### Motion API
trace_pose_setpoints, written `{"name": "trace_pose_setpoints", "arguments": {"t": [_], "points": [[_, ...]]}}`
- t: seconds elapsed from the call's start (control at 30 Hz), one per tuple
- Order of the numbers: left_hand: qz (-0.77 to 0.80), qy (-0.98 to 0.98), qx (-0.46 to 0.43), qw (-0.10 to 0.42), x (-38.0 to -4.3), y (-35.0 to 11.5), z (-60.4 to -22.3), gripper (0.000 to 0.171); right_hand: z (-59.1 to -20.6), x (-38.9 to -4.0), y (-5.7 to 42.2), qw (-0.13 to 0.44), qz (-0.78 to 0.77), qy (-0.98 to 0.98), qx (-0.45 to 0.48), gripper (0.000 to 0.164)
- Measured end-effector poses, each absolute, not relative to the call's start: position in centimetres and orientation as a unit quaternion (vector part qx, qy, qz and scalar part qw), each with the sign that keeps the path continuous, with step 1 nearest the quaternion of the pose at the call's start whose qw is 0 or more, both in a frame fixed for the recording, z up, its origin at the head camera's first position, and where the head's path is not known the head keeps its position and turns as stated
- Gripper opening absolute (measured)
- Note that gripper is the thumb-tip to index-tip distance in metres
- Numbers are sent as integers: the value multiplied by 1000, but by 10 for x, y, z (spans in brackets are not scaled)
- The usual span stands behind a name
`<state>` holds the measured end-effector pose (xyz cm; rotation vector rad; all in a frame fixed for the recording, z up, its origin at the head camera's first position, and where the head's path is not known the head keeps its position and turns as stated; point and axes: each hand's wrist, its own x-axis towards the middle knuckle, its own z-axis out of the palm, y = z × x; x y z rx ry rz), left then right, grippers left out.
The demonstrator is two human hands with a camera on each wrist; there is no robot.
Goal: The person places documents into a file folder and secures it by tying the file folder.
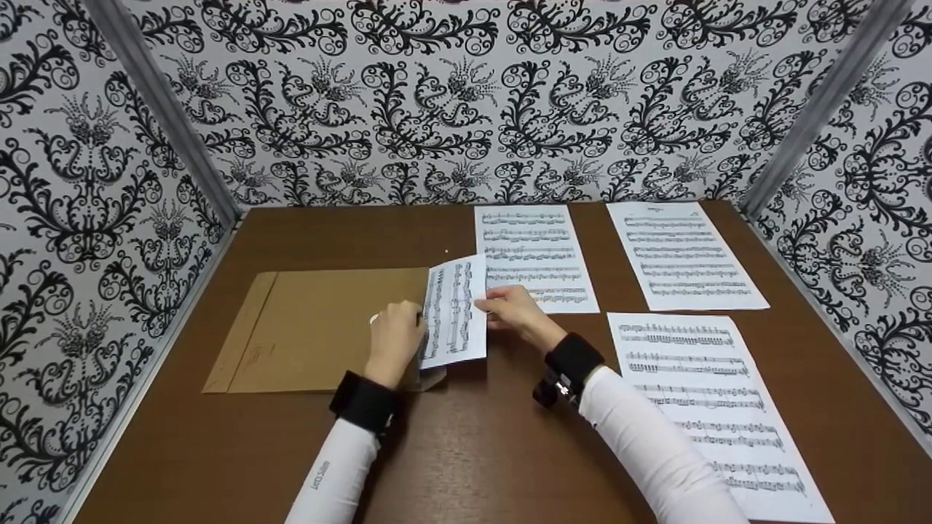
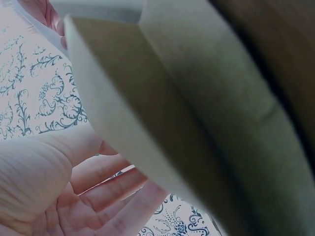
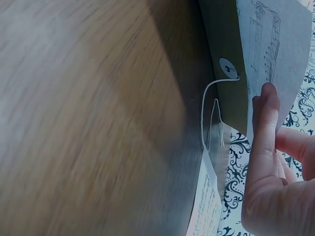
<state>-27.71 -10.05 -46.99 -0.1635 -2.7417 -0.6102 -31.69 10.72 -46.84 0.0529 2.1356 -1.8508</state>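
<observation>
A brown string-tie envelope (image 1: 320, 327) lies on the table, its mouth facing right. My left hand (image 1: 397, 331) grips the edge at that mouth; in the left wrist view the envelope (image 2: 162, 93) gapes, thumb and fingers at its paper edge. A sheet of printed music (image 1: 459, 306) stands partly inside the mouth, bent upward. My right hand (image 1: 513, 309) pinches its outer right edge. In the right wrist view, the right hand (image 3: 275, 162) has thumb and fingers on either side of the sheet (image 3: 275, 54). The sheet's inner part is hidden in the envelope.
Three more music sheets lie flat: one at the back middle (image 1: 535, 255), one at the back right (image 1: 684, 255), one at the front right (image 1: 717, 407), partly under the right sleeve. A white string (image 3: 203, 113) hangs from the envelope's round button (image 3: 227, 68). Patterned walls (image 1: 466, 102) surround the table.
</observation>
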Motion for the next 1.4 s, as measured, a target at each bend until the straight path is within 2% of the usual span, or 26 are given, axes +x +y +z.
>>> {"name": "trace_pose_setpoints", "arguments": {"t": [0.2, 0.3, 0.57, 0.8, 1.4], "points": [[-209, -959, -60, 180, -276, -99, -471, 28, -468, -316, 101, 158, -643, 749, 27, 29], [-208, -960, -57, 177, -276, -99, -472, 21, -469, -317, 99, 155, -643, 750, 24, 28], [-218, -961, -55, 163, -277, -99, -471, 13, -467, -316, 95, 171, -637, 752, 24, 23], [-219, -962, -54, 155, -275, -98, -469, 17, -470, -316, 89, 164, -637, 753, 23, 27], [-219, -956, -67, 182, -273, -97, -469, 15, -475, -311, 75, 173, -653, 738, 12, 26]]}}
